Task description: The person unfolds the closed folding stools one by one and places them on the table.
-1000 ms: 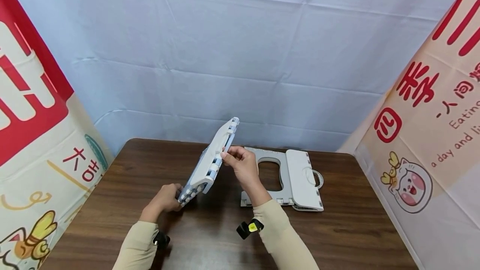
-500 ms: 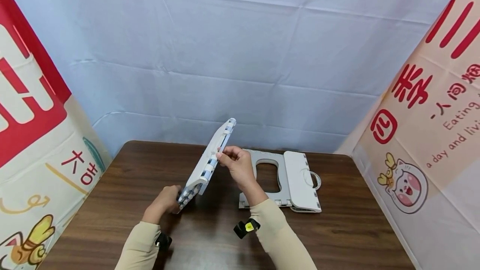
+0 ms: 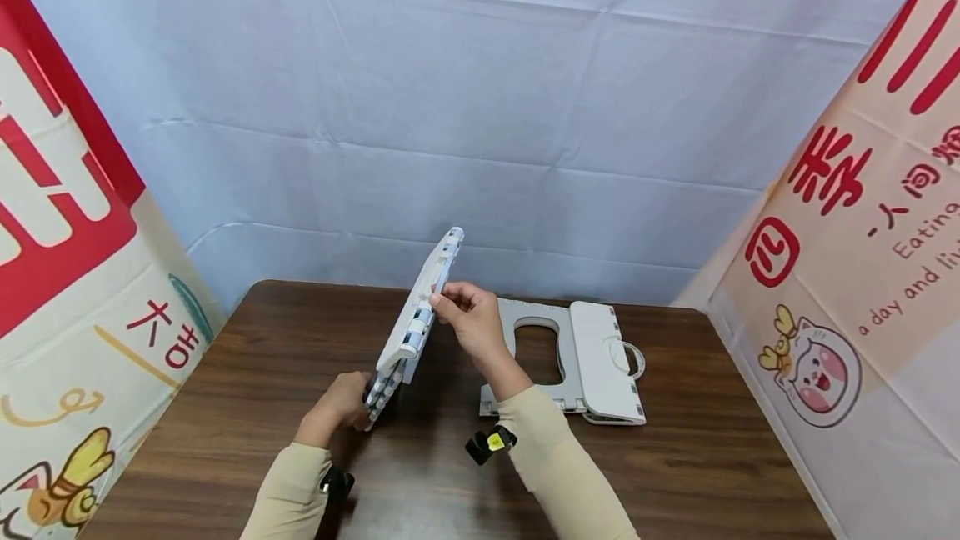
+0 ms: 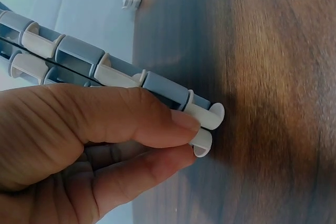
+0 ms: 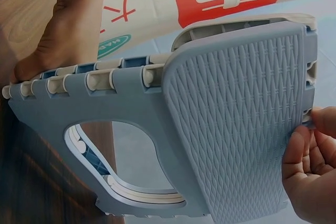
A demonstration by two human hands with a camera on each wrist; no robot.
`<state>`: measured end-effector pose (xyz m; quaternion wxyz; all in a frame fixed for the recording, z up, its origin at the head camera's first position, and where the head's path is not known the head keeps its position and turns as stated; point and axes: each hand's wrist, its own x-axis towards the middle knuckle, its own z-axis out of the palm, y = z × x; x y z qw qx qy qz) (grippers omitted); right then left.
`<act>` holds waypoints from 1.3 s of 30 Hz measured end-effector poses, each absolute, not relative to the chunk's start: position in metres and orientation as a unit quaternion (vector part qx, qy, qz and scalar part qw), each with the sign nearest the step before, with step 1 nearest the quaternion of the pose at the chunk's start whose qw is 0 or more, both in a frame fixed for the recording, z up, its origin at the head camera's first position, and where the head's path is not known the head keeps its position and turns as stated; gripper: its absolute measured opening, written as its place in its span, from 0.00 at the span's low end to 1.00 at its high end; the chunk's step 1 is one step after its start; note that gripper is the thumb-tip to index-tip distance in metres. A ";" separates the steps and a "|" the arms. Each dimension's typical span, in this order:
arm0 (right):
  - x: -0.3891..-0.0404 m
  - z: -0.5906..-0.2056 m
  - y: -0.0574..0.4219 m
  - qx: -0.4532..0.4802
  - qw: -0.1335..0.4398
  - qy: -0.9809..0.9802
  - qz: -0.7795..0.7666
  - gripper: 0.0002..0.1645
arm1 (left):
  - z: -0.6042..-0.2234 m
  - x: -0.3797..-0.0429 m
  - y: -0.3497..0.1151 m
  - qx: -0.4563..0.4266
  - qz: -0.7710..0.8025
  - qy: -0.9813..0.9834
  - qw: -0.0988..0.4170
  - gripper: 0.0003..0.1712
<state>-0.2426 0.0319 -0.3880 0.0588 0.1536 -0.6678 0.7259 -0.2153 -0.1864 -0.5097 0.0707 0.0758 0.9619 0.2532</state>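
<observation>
A folded plastic step stool [image 3: 411, 311], white on one face and blue-grey on the other, stands tilted above the brown table. In the head view, my left hand [image 3: 341, 407] pinches its low near corner. The left wrist view shows thumb and fingers of the left hand [image 4: 121, 124] on the white hinge knuckles [image 4: 207, 116]. My right hand [image 3: 476, 325] pinches the upper edge. From the right wrist, the woven-pattern seat panel [image 5: 241, 108] is visible, with the right hand's fingertips [image 5: 304, 129] at its hinge edge. Beside it, a leg panel [image 5: 121, 114] has a large rounded opening.
A second folded stool [image 3: 606, 369], white and grey with a ring-like handle [image 3: 636, 359], lies flat to the right. The dark wood table [image 3: 277, 340] ends at a pale cloth backdrop [image 3: 450, 107]. Printed cloths hang on both sides.
The held stool has turned a little more edge-on, its top end shifting left. My left hand has moved slightly right, and my right hand slightly left with the edge. Both grips stay.
</observation>
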 end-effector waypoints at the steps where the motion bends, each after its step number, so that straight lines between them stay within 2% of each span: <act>1: -0.243 -0.388 0.032 0.156 0.061 -0.673 0.721 0.11 | -0.510 -0.215 -0.186 0.076 0.255 0.961 0.074 0.26; 8: -0.247 -0.384 0.031 0.166 0.054 -0.686 0.707 0.12 | -0.510 -0.216 -0.182 0.076 0.253 0.961 0.087 0.24; 17: -0.234 -0.364 0.029 0.174 0.051 -0.693 0.698 0.12 | -0.511 -0.214 -0.176 0.100 0.263 0.956 0.083 0.23; 20: -0.243 -0.371 0.027 0.168 0.051 -0.695 0.697 0.13 | -0.513 -0.215 -0.174 0.098 0.273 0.953 0.086 0.24; 27: -0.231 -0.349 0.024 0.165 0.038 -0.709 0.685 0.13 | -0.514 -0.216 -0.172 0.095 0.286 0.949 0.092 0.22; 39: -0.235 -0.346 0.016 0.192 0.043 -0.731 0.654 0.13 | -0.520 -0.218 -0.175 0.059 0.305 0.946 0.095 0.23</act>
